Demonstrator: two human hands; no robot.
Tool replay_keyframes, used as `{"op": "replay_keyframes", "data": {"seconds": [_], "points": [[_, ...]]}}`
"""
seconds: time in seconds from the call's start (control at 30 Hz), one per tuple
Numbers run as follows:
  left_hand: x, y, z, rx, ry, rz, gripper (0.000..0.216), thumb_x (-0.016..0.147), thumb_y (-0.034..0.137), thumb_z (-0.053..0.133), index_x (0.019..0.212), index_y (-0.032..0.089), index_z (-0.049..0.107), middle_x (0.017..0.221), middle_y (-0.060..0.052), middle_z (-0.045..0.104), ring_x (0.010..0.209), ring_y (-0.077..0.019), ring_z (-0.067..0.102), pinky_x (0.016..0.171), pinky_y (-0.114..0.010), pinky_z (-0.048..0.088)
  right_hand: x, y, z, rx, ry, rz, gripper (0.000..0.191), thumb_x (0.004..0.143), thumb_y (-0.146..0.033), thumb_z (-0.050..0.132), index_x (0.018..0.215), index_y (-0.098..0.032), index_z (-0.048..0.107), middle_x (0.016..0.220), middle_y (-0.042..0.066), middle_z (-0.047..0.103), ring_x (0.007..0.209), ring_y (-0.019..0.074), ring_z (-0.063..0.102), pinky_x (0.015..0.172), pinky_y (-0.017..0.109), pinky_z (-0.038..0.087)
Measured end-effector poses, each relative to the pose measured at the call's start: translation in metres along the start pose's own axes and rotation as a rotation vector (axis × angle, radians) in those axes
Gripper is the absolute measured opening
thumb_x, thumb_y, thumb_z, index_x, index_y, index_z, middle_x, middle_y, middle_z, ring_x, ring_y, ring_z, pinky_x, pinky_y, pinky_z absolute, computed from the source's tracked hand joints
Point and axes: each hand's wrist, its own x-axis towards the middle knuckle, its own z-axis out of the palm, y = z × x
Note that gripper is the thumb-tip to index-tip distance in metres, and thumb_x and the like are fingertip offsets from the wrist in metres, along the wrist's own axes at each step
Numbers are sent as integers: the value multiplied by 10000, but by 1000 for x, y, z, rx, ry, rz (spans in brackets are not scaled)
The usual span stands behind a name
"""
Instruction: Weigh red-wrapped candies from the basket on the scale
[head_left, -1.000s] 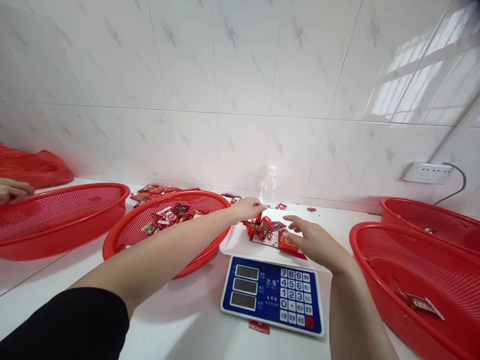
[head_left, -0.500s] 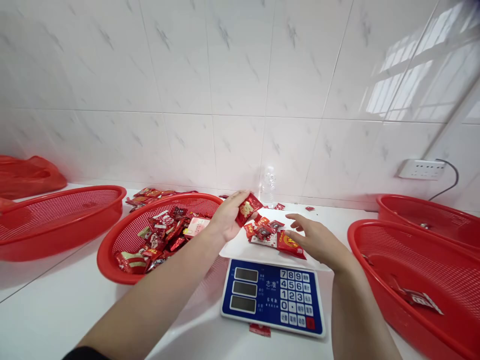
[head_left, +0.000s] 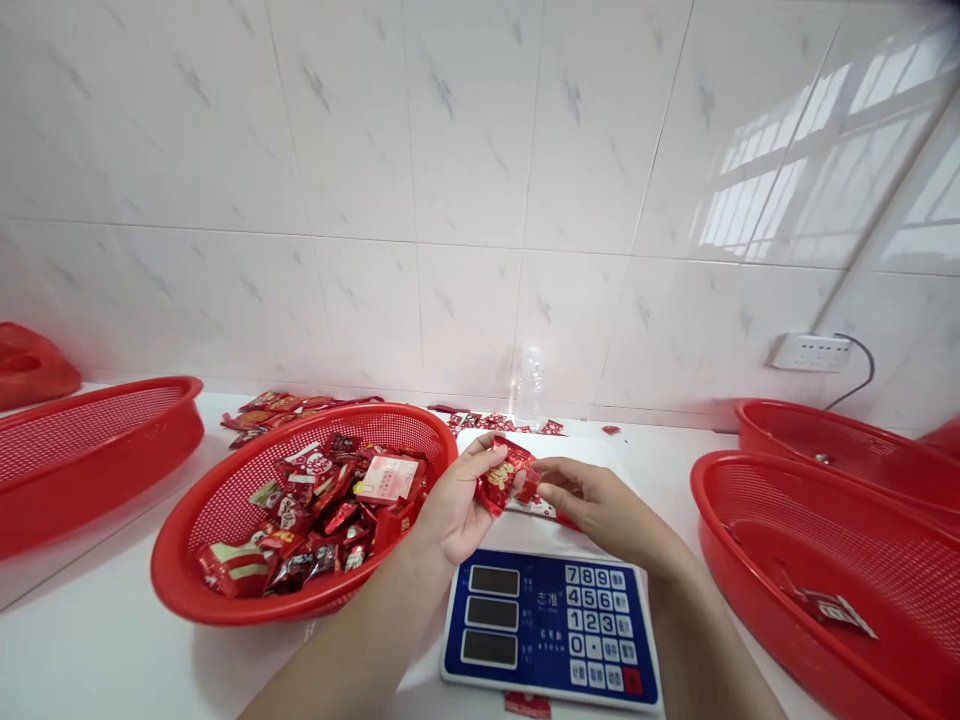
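Observation:
My left hand (head_left: 461, 500) is closed on a red candy packet (head_left: 504, 480) with gold printing, held over the scale's white tray. Close beside it, my right hand (head_left: 592, 505) pinches a small red wrapped candy (head_left: 529, 486) against the left hand's fingers. Under the hands lies a white and red packet (head_left: 536, 505), partly covered by them. The blue keypad scale (head_left: 551, 630) stands in front of the tray, its three displays dark.
On the left, a red basket (head_left: 176, 590) holds mixed wrapped sweets and a pink-white packet. Another red basket (head_left: 120, 470) is farther left. At right, a red basket (head_left: 750, 570) contains a wrapper. A clear bottle (head_left: 531, 385) stands by the tiled wall, near scattered red packets (head_left: 277, 405).
My right hand has moved left and closed on a small red candy beside the left hand. The left hand has lowered with its packet. The whole view has shifted slightly.

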Motion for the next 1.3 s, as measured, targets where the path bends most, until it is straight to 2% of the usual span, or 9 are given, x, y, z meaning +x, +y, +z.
{"op": "replay_keyframes", "data": {"seconds": [0.2,0.43,0.57,0.67,0.83,0.93,1.03,1.1,1.3], "points": [[2,-3,-5,57,-149,41,158,792,57,604,901,161,557,789,-31,644,688,-119,644,672,-241,550,7,5,14,110,-4,5,323,851,-317,548,1168,-255,550,984,28,686,862,165,630,700,304,501],[-1,11,-2,-16,-38,112,220,713,12,650,866,157,585,740,-7,636,645,-110,630,651,-245,550,4,5,3,-184,88,66,287,858,-346,529,1128,-273,594,946,20,696,827,173,634,744,340,487],[-18,19,8,-21,-13,126,195,707,25,647,841,162,615,743,-6,644,639,-104,629,631,-214,540,-20,-12,2,-232,115,51,286,869,-355,520,1137,-290,594,977,8,692,831,161,633,719,295,495],[-32,27,16,-25,1,124,224,717,29,627,873,189,631,756,11,652,654,-108,639,619,-205,542,-55,-22,14,-240,-14,67,296,868,-378,528,1146,-312,604,1068,6,676,937,178,622,796,295,491],[-45,38,22,-2,-10,81,204,781,102,609,946,218,639,766,17,648,692,-124,655,593,-188,535,-128,-10,59,-135,-586,176,417,829,-326,592,1245,-337,562,1185,8,642,1064,211,594,926,329,451],[-44,35,23,30,-27,62,142,823,154,589,939,213,646,799,14,646,763,-139,666,619,-187,531,-166,12,89,-5,-706,263,417,858,-257,541,1268,-329,548,1262,7,600,1158,194,548,990,307,407],[-44,27,25,79,-77,37,154,848,123,540,915,205,652,812,25,643,837,-154,666,652,-197,527,-194,44,125,-32,-628,402,479,854,-286,536,1326,-343,476,1404,8,460,1269,224,440,1044,350,350],[-47,21,26,105,-114,14,178,854,101,515,911,199,652,817,29,643,861,-159,665,662,-202,526,-202,72,155,-177,-444,484,559,825,-324,570,1360,-376,414,1417,1,442,1293,280,397,1043,436,337],[-65,18,29,104,-144,-25,176,800,96,580,922,205,646,807,19,652,718,-129,664,579,-181,530,-164,123,230,-248,-314,499,439,888,-281,465,1311,-396,468,1352,-45,517,1297,266,386,1058,419,317]]}}
